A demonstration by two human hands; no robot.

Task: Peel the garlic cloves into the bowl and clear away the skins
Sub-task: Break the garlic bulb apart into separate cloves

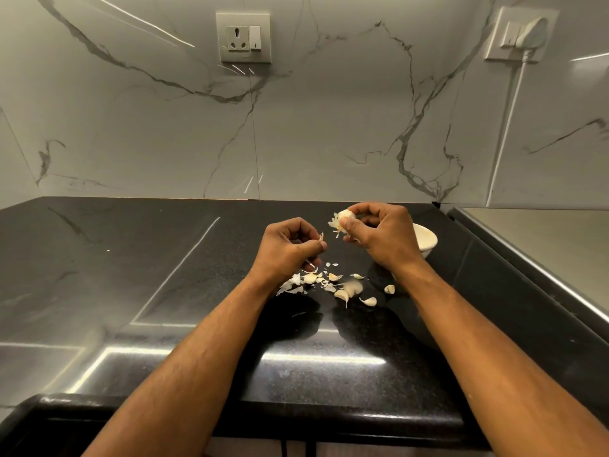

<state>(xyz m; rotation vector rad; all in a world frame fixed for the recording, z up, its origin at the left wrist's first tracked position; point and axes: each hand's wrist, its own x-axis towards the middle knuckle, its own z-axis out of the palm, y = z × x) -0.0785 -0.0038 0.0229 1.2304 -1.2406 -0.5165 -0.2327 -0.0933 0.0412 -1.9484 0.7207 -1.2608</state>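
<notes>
Just left of the bowl (426, 240), the right hand (382, 237) pinches a half-peeled clove (342, 221) while the left hand (290, 247) pinches torn skin (321, 237) clear, apparently to drop it.

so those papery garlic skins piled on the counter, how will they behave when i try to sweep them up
The garlic skins look thin, curled and torn, so they are probably very light and floppy and may flutter away rather than slide. On the glossy black counter they should push easily, though small flakes could cling to skin. Loose cloves lie among them and would likely roll.
</notes>
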